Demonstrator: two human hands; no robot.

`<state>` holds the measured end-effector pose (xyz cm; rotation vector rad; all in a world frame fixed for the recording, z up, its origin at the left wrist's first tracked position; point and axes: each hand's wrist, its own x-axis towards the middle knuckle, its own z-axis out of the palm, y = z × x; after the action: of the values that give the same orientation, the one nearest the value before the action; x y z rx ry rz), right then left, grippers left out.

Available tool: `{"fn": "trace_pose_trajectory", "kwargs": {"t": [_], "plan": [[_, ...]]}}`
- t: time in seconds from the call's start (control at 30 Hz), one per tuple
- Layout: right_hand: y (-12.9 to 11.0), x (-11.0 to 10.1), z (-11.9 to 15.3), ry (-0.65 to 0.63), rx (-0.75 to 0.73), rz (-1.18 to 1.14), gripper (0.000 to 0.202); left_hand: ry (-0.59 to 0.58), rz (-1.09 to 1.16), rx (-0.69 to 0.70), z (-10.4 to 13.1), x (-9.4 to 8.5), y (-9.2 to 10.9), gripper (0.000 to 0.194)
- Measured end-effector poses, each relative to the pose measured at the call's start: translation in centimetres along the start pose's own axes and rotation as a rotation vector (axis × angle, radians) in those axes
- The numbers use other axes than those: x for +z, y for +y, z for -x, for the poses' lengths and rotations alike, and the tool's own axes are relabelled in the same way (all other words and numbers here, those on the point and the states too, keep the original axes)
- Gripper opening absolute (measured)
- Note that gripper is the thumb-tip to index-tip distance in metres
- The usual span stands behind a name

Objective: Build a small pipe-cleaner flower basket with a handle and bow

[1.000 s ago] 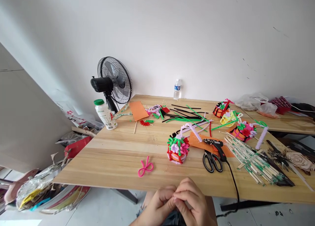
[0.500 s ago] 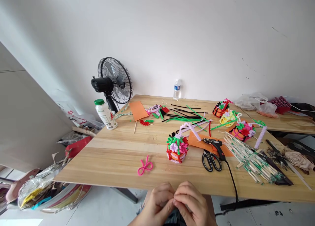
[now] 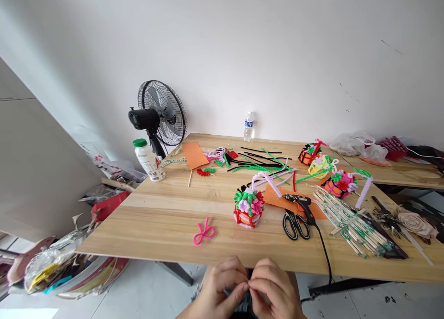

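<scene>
- Your left hand (image 3: 222,286) and right hand (image 3: 274,289) are still pinching together, fingertips closed on something too small to identify.
- They are sinking slightly below the counter (image 3: 166,226) edge.

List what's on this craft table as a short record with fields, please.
Left hand: below the table's near edge, fingertips meeting the right hand on something small, too hidden to name
Grip: cannot tell
Table: pale wood
Nearest items: pink pipe-cleaner bow, small flower basket
Tools: black scissors, glue gun on orange sheet
Right side: bundle of thin sticks
Far edge: black fan, water bottle
</scene>
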<state>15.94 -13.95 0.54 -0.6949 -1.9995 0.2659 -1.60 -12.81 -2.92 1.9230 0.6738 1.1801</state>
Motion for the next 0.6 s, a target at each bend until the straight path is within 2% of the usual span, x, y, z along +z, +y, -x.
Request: {"fn": "trace_pose_trajectory", "kwargs": {"t": [0.27, 0.4, 0.47, 0.57, 0.6], "plan": [[-0.3, 0.4, 0.5, 0.049, 0.016, 0.007, 0.016, -0.027, 0.029, 0.020, -0.1, 0.1, 0.4, 0.011], [-0.1, 0.4, 1.2, 0.056, 0.198, -0.056, 0.012, 0.023, -0.057, 0.039, 0.1, 0.0, 0.3, 0.017], [0.7, 0.1, 1.4, 0.162, 0.261, -0.085, 0.014, 0.126, -0.176, 0.057, 0.1, -0.6, -0.3, 0.020], [3.1, -1.2, 1.3, 0.473, 0.214, -0.050, 0.025, 0.304, -0.453, 0.015, 0.2, -2.4, -2.1, 0.019], [3.9, -1.9, 1.0, 0.568, 0.193, -0.006, 0.028, 0.328, -0.552, -0.021, 0.2, -3.1, -2.8, 0.020]]}}
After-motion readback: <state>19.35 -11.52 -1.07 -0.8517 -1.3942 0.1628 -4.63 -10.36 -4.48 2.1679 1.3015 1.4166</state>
